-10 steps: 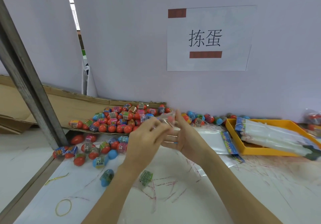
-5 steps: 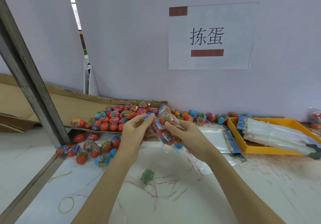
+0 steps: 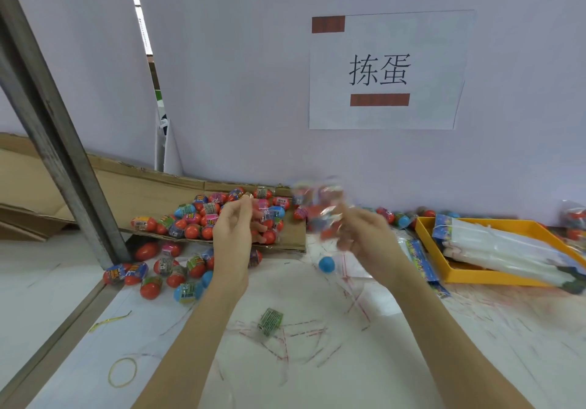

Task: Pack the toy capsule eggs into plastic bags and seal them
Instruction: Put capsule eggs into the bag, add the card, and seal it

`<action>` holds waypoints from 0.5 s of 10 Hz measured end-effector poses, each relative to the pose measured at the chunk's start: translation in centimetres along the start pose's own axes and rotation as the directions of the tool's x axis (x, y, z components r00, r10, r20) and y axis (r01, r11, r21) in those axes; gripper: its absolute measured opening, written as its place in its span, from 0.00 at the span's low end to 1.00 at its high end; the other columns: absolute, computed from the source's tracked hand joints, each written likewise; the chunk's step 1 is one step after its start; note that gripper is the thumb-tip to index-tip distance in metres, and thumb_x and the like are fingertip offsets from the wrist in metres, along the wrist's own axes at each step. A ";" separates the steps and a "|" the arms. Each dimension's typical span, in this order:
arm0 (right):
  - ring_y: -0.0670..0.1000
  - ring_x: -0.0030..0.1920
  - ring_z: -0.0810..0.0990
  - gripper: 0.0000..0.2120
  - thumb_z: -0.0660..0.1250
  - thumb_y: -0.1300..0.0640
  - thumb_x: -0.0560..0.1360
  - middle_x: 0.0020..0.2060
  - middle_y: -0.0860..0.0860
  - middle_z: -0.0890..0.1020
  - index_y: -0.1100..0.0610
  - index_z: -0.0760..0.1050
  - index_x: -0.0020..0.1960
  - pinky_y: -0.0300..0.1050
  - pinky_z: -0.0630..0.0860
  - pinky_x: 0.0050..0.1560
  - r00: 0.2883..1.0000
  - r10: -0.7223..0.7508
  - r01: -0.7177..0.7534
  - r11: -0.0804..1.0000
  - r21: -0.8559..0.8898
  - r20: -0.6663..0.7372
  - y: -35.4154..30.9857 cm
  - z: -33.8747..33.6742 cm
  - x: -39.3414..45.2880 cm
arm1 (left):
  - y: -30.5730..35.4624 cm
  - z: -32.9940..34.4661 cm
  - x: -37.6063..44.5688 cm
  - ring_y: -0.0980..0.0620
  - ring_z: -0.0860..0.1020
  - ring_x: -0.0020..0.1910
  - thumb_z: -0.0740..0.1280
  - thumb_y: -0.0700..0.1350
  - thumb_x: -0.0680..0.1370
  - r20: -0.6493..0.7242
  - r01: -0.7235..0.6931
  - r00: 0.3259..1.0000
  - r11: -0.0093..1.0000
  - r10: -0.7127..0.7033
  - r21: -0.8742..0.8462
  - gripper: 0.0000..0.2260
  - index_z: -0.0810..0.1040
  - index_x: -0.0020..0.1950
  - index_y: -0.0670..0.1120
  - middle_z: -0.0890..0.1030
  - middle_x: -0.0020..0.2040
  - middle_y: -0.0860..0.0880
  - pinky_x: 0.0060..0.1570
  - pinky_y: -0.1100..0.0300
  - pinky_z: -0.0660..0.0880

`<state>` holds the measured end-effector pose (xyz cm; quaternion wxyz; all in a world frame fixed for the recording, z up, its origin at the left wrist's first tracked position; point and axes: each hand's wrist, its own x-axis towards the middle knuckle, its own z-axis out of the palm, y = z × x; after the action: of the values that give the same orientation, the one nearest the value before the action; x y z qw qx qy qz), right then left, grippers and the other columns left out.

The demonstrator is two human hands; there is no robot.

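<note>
Bag of eggs [image 3: 320, 209] blurred, gripped in R hand [image 3: 364, 237]; L hand [image 3: 234, 234] apart.

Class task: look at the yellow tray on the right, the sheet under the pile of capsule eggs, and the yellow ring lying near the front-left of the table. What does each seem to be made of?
Yellow tray: probably moulded plastic; even bright colour, smooth thin walls.
Sheet under the eggs: corrugated cardboard, by its matt brown face and creased flaps.
Yellow ring: likely a rubber band; thin, limp, uneven loop.

eggs [image 3: 192, 231]: glossy plastic | tray [image 3: 425, 228]: yellow plastic | sheet [image 3: 142, 186]: matt cardboard
</note>
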<state>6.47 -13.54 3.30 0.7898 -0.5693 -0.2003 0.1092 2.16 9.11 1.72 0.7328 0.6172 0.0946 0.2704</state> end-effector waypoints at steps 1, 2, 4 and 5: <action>0.51 0.57 0.83 0.30 0.62 0.34 0.79 0.68 0.56 0.80 0.52 0.74 0.73 0.38 0.81 0.44 0.993 -0.116 0.097 0.735 0.671 -0.016 -1.7 -2.5 0.0 | 0.1 -0.1 0.1 0.51 0.79 0.34 0.61 0.53 0.87 0.014 0.054 0.998 0.998 -0.054 -0.016 0.18 0.82 0.52 0.41 0.81 0.39 0.48 0.33 0.58 0.76; 0.51 0.45 0.86 0.33 0.57 0.32 0.80 0.55 0.59 0.86 0.57 0.79 0.68 0.44 0.81 0.42 0.986 -0.014 0.044 0.983 0.176 -0.168 -1.8 -3.1 -0.2 | 0.2 0.2 -0.3 0.50 0.77 0.33 0.60 0.53 0.87 0.054 0.091 0.994 0.996 -0.091 -0.004 0.20 0.83 0.48 0.41 0.81 0.36 0.48 0.32 0.58 0.74; 0.48 0.44 0.81 0.10 0.67 0.49 0.83 0.48 0.50 0.85 0.52 0.82 0.59 0.43 0.79 0.48 0.933 -0.164 -0.315 0.057 -0.947 -0.320 1.4 -1.5 0.8 | 0.2 0.5 -0.7 0.51 0.75 0.30 0.60 0.53 0.87 0.078 0.048 0.995 0.995 -0.055 0.082 0.22 0.83 0.45 0.39 0.79 0.34 0.46 0.30 0.59 0.71; 0.51 0.46 0.81 0.06 0.68 0.58 0.82 0.49 0.52 0.84 0.54 0.83 0.56 0.46 0.82 0.53 0.915 -0.166 -0.370 0.020 -0.929 -0.368 1.2 -1.7 1.0 | 0.2 0.6 -0.8 0.52 0.74 0.28 0.60 0.53 0.87 0.084 0.041 0.995 0.991 -0.052 0.130 0.22 0.82 0.45 0.38 0.79 0.32 0.48 0.30 0.58 0.69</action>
<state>8.16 -14.16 1.87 0.1773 -0.9772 -0.0193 -0.1153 1.72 8.23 1.83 0.7013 0.6717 0.0939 0.2195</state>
